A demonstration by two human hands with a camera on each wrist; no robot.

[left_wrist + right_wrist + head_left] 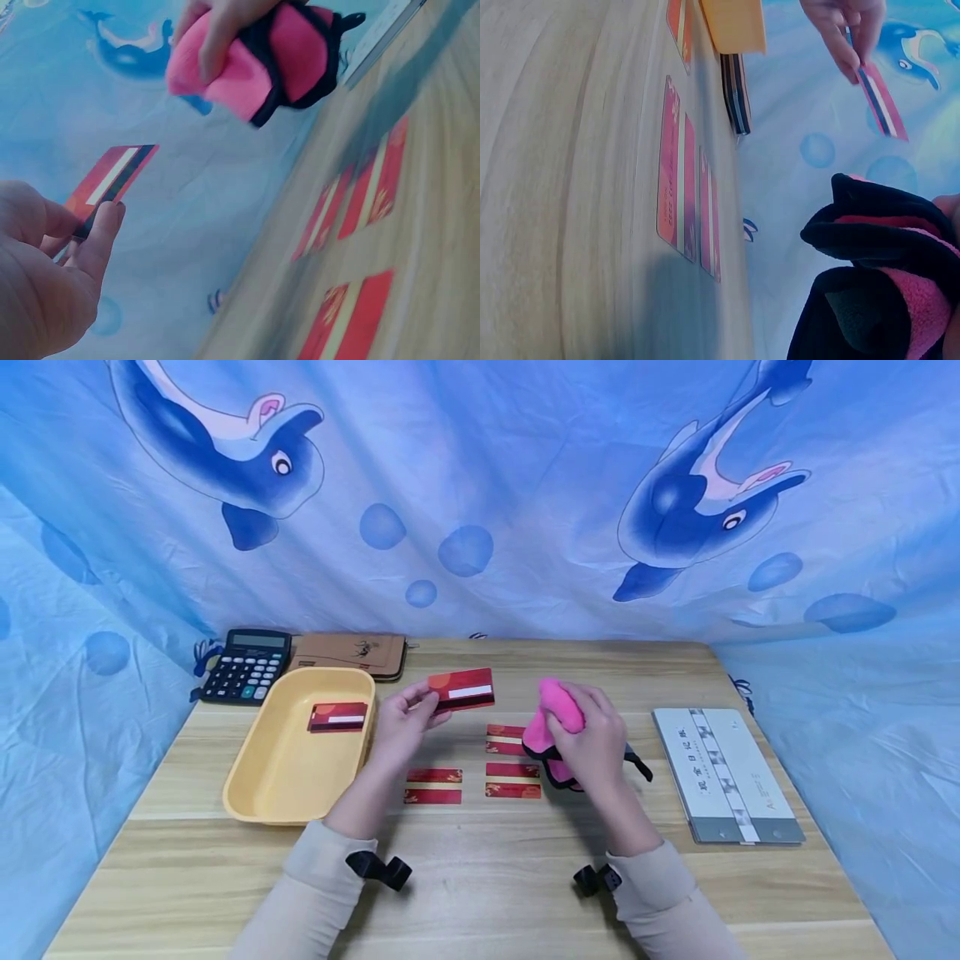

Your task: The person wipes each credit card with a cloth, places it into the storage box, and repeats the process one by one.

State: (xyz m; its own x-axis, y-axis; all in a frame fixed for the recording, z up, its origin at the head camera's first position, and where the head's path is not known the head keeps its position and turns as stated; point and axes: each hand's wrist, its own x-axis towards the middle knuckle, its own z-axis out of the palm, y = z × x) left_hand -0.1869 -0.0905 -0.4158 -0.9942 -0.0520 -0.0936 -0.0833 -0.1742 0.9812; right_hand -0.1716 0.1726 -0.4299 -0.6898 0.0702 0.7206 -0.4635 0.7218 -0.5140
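My left hand (405, 720) pinches a red card (462, 689) by its left end, above the table. The card's dark stripe and white strip face me. In my right hand (594, 735) is a bunched pink cloth (561, 706) with black edging, held off to the right of the card and apart from it. The left wrist view shows the same cloth (259, 67) gripped from above, its folds hanging loose. Beneath the hands, several red cards with a pale yellow band lie on the table, one of them a card (433, 786) set apart on the left.
A yellow tray (238, 777) at left holds red cards (337, 717). Behind it sit a calculator (246, 667) and a brown wallet (348, 653). A grey-and-white journal book (726, 775) lies at right. A blue dolphin-print curtain (480, 485) hangs behind the wooden table (480, 877).
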